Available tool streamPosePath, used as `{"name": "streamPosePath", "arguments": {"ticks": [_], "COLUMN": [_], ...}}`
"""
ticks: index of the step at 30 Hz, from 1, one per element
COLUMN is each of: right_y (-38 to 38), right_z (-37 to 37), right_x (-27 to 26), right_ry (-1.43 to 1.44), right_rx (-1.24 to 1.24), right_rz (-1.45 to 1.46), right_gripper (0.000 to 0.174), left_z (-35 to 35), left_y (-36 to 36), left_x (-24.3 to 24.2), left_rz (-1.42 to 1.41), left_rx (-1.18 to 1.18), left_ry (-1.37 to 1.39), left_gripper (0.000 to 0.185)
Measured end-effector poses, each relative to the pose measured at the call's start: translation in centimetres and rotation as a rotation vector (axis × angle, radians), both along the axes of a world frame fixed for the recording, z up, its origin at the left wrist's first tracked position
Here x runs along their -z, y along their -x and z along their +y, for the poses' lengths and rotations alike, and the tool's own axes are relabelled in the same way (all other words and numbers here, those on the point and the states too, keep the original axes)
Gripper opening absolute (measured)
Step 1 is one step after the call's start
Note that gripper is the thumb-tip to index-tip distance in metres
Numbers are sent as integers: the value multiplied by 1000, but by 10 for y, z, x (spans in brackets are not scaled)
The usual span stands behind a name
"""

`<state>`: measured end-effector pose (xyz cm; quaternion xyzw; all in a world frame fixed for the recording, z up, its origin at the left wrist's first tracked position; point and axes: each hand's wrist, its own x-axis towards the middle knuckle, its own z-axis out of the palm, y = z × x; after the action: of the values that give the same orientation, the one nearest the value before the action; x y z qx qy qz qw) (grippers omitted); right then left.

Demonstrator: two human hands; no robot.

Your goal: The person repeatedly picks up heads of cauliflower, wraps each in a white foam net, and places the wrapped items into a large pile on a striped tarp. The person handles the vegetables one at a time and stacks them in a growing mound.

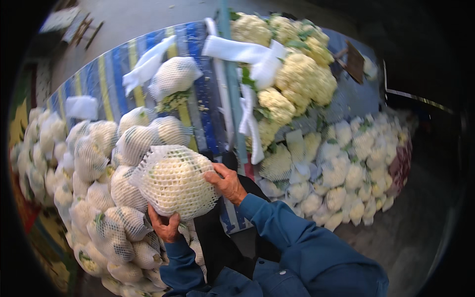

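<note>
Between my two hands is a large cauliflower [176,180] in a white foam net sleeve, held in front of my lap. My left hand [167,224] grips its lower edge, thumb on the near face. On the right side, my right hand [228,182] pinches the net with thumb and fingers. The sleeve covers most of the white head, whose curds show through the mesh. Directly behind and left of it lie more netted cauliflowers [137,143]. Bare cauliflower heads [306,80] with green leaf bits are heaped beyond my right hand.
A blue-green post [233,100] stands between the striped sheet [107,81] and the bare heads. Empty white foam sleeves [148,63] lie on the sheet, near a netted cauliflower [176,76] and leaf scraps [172,101]. Another netted pile [345,174] spreads at right. A brown board [354,61] sits behind.
</note>
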<state>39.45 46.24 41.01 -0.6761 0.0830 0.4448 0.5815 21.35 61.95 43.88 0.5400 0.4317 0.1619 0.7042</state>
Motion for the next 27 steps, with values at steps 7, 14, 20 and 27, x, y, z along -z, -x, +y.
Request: {"name": "streamPosePath", "arguments": {"ticks": [7, 14, 20, 27], "right_y": [61, 158, 245, 348], "right_z": [-142, -232, -323, -456], "right_x": [-62, -51, -7, -10], "right_ry": [79, -82, -134, -83], "right_rx": [355, 909, 1204, 1795], "right_rz": [80, 332, 371, 366], "right_gripper": [59, 53, 41, 39], "left_z": [-67, -142, -273, -476], "left_y": [-23, -28, -25, -4], "left_x": [-54, -52, -39, -4], "left_rz": [68, 170, 246, 242], "left_rx": [520, 932, 1208, 1621], "left_ry": [64, -74, -86, 168], "left_gripper": [91, 97, 91, 80]}}
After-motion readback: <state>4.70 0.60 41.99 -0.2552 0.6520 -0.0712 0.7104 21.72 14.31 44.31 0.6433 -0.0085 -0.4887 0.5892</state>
